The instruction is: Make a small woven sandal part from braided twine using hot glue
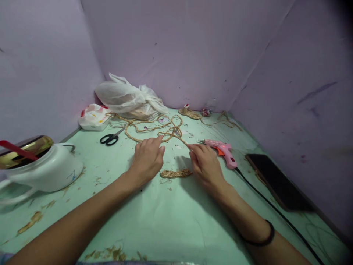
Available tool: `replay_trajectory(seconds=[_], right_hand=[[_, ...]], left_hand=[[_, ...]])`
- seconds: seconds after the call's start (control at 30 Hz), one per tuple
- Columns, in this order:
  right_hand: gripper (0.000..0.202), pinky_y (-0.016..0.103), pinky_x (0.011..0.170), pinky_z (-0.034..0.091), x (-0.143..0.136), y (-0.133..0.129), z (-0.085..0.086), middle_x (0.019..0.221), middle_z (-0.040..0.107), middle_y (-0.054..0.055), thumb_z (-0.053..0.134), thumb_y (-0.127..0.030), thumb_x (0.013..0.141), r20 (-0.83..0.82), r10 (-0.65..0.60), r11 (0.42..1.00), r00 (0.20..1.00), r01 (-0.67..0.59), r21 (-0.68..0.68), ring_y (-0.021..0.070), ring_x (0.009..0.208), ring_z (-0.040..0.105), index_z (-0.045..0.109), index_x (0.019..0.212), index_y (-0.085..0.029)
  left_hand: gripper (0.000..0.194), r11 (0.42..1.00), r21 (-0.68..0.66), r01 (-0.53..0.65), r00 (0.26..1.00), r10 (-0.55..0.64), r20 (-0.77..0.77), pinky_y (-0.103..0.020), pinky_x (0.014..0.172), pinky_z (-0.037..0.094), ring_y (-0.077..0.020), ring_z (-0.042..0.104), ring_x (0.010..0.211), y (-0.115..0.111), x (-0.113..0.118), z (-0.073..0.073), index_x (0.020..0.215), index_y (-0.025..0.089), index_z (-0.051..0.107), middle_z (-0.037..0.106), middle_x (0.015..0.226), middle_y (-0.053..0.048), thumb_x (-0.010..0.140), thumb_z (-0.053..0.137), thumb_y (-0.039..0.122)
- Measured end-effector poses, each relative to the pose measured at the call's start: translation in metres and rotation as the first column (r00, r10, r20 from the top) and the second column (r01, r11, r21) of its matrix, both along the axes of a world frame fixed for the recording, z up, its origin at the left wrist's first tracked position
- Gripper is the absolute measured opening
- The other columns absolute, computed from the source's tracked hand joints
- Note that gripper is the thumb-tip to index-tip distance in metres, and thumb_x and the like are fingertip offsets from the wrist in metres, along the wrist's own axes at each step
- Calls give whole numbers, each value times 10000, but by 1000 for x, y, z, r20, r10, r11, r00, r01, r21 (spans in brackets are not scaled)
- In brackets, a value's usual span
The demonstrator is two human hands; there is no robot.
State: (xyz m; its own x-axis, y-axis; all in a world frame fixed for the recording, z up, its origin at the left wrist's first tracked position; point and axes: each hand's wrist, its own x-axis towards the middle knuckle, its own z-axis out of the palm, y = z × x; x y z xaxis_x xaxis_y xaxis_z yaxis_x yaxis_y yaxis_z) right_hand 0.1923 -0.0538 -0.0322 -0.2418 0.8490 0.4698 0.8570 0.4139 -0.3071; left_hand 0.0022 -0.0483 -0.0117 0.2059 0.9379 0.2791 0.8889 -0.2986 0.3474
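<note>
A long braided straw cord (132,139) lies in loose loops across the green tabletop. My right hand (206,163) pinches a stretch of it between thumb and fingertips, and that stretch runs taut back to the loops. On the left, my left hand (147,158) rests low with its fingers stretched out, the fingertips at the near side of the loops; whether they press on the cord I cannot tell. Between the hands lies a small oblong coil of the same braid (175,173), its right end close under my right hand.
Beyond my right hand lies a pink glue gun (220,149) with a lit red light, its black cable trailing toward me. A phone (278,180) is farther right. Black-handled scissors (109,139), a white pot (52,167) and a white plastic bag (129,96) stand left and behind.
</note>
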Motion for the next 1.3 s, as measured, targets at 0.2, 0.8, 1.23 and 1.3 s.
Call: replay_trajectory(seconds=[0.2, 0.8, 1.23, 1.3], right_hand=[[427, 447, 826, 361, -50, 3, -4, 1167, 566, 174, 407, -188, 865, 310, -107, 991, 945, 127, -46, 307, 1003, 480, 470, 1277, -92], [245, 365, 792, 425, 30, -12, -2, 980, 659, 83, 642, -294, 783, -74, 322, 922, 944, -330, -203, 226, 909, 553, 654, 1007, -196], [208, 357, 763, 363, 17, -13, -2, 821, 689, 44, 668, -149, 721, 2, 281, 948, 960, -277, -156, 206, 793, 593, 637, 924, -179], [202, 352, 759, 367, 17, -13, -4, 812, 695, 48, 650, -111, 717, -71, 239, 969, 968, -242, -39, 202, 780, 603, 636, 907, -177]], left_hand=[[430, 992, 48, -120, 976, 127, -178, -457, 942, 336, -274, 481, 1088, -9, 16, -17, 1273, 138, 425, 556, 1191, -120, 848, 407, 198], [188, 906, -355, 232, 936, -307, -172, -311, 664, 411, -237, 594, 794, -13, 1, 8, 827, 199, 688, 660, 884, -77, 661, 604, 231], [176, 910, -24, 414, 905, -414, -98, -417, 876, 362, -221, 539, 913, -6, -8, 3, 878, 154, 607, 614, 922, -82, 755, 487, 114], [244, 935, 38, 352, 929, -354, 104, -407, 885, 385, -201, 536, 907, -3, -9, 2, 982, 158, 581, 601, 971, -80, 752, 503, 131]])
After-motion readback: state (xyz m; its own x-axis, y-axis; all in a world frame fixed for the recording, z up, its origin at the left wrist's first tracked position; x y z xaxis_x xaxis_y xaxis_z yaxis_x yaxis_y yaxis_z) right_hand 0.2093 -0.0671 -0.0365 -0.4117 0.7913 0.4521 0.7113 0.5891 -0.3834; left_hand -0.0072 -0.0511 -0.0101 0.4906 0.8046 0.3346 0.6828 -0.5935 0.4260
